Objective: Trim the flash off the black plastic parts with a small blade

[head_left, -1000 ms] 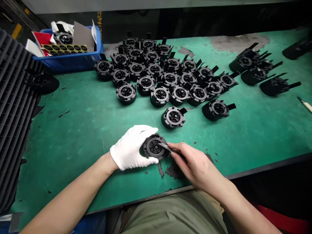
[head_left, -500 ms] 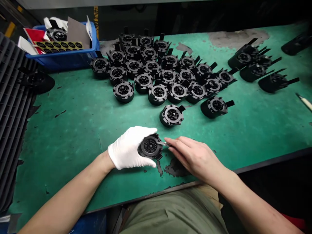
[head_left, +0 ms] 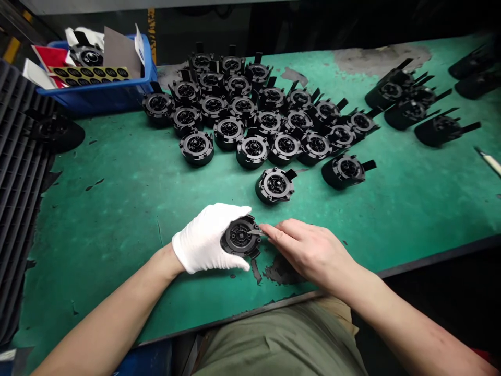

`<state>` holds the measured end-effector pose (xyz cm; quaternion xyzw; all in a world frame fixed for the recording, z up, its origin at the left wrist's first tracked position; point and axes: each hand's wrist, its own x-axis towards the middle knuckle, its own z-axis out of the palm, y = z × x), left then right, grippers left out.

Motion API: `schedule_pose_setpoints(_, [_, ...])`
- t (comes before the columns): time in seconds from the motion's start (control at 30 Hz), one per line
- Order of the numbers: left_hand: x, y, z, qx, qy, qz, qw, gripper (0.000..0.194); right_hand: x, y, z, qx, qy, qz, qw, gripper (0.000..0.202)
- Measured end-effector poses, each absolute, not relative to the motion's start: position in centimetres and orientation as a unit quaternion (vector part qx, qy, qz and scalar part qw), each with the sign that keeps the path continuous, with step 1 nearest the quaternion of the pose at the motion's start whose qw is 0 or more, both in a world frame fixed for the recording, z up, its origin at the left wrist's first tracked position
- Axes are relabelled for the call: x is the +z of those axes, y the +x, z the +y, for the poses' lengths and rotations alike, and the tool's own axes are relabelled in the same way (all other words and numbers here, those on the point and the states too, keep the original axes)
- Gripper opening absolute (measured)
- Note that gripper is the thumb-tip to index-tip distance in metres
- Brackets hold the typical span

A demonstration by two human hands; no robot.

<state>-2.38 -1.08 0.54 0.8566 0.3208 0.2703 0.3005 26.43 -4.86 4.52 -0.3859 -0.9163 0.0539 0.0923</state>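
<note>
My left hand (head_left: 211, 237), in a white glove, is closed around the side of a round black plastic housing (head_left: 239, 237), its ribbed, ringed face turned up. Thumb and fingers reach along opposite edges of it. In my bare right hand (head_left: 307, 248) is a slim knife (head_left: 254, 232) with a pointed metal blade; its handle is hidden by my fingers. The blade's tip lies over the right part of the housing's face; whether it touches cannot be made out. Just beyond my hands stands another black housing (head_left: 276, 185) with an upright tab.
Several similar housings (head_left: 229, 133) crowd the middle of the green table (head_left: 117, 209), and several more (head_left: 438, 130) stand at the right. A blue bin (head_left: 102, 99) with stickers and papers is back left. A pen-like tool (head_left: 488, 162) lies far right; grey slatted racking (head_left: 19, 198) borders the left.
My right hand and the knife have moved slightly left, with the blade a little further over the housing. Another dark housing shows at the far right. My left hand keeps its hold.
</note>
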Motion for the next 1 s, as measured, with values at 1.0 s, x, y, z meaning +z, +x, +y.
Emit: schedule_pose_setpoints(1.0, [0.6,-2.2,-0.9,0.282,0.863,0.307,0.285,0.104,6.2,26.9,0.7,-0.030,-0.162,-0.983,0.079,0.026])
